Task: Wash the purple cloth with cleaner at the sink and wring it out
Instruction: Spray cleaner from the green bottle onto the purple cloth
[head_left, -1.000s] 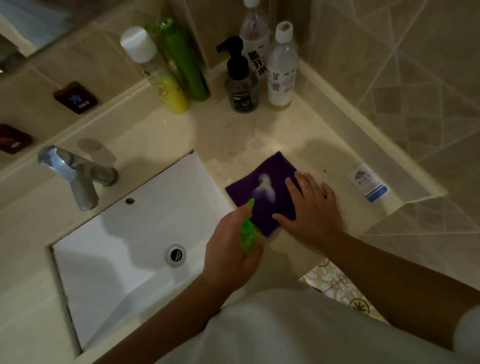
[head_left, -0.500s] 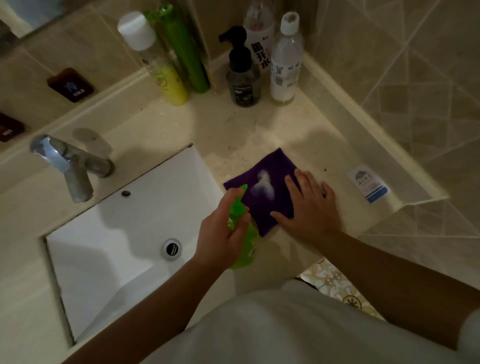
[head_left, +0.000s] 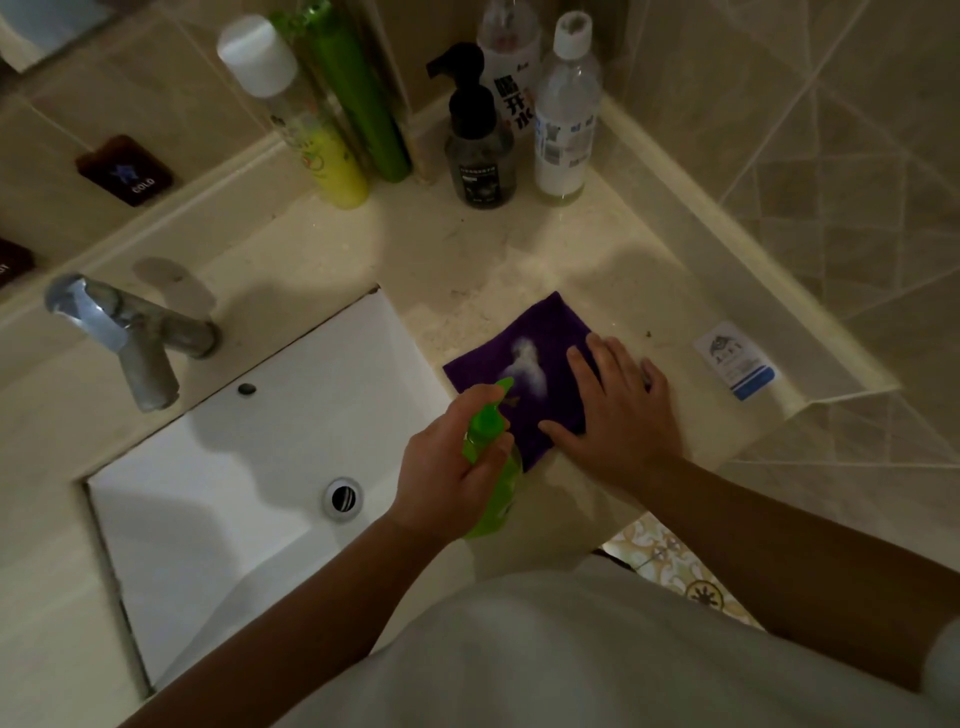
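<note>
The cloth lies flat on the counter, just beside the sink's right edge, one corner pointing to the back wall; it has no clear long axis. It looks soft and light, best gathered by an edge. The right hand presses it, fingers spread. The left hand grips the sprayer, aimed at white foam.
</note>
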